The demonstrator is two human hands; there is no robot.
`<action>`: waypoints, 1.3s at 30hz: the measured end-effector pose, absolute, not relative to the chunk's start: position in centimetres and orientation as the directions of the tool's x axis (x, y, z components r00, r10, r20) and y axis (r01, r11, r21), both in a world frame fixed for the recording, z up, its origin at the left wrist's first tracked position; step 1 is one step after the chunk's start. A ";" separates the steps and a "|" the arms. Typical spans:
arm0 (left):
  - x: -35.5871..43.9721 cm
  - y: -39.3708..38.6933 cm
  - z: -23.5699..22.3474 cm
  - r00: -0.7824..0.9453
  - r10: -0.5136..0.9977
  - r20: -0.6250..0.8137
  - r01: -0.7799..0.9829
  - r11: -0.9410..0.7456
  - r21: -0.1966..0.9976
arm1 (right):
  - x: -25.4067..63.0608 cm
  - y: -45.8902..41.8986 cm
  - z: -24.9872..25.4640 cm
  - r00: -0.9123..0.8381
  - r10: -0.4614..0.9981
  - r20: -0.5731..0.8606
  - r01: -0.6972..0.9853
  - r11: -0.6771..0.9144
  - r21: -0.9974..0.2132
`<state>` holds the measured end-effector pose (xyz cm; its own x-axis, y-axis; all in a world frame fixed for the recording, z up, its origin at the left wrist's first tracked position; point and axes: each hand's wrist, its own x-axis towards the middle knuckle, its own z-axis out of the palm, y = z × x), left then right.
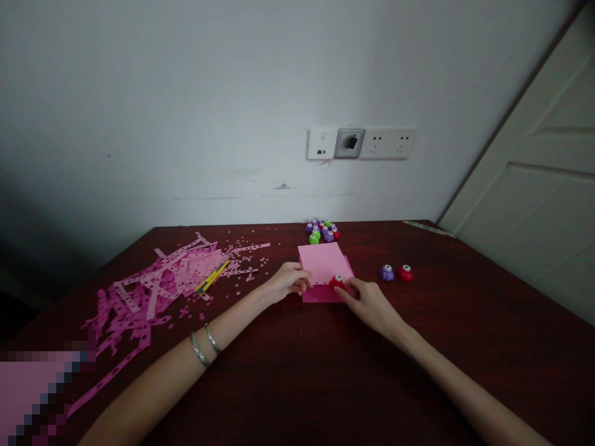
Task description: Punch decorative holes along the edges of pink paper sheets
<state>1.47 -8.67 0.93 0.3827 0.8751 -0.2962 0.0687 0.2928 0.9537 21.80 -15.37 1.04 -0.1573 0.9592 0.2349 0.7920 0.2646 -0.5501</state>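
A light pink sheet of paper (321,260) lies on a darker pink sheet (320,295) at the middle of the dark wooden table (297,371). My left hand (289,280) pinches the light sheet's near left edge, fingers closed on it. My right hand (367,302) grips a small red paper punch (336,282) set on the sheet's near edge, where a row of small punched holes shows.
A purple punch (386,272) and a red punch (405,272) stand to the right. Several more punches (321,230) cluster by the wall. Punched pink paper strips (153,291) and a yellow utility knife (212,276) lie at left. Wall sockets (362,144) and a door (534,204) are behind.
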 end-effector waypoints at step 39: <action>1.2 -7.9 0.1 0.404 0.857 -0.319 0.030 0.336 0.941 | 22.3 -15.0 1.2 -0.164 0.985 -0.058 0.560 0.044 -0.828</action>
<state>1.22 -7.86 0.07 0.4043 0.8572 -0.3190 0.0303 0.3361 0.9414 22.27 -14.98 1.21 -0.1645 0.9846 -0.0584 0.5595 0.0444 -0.8276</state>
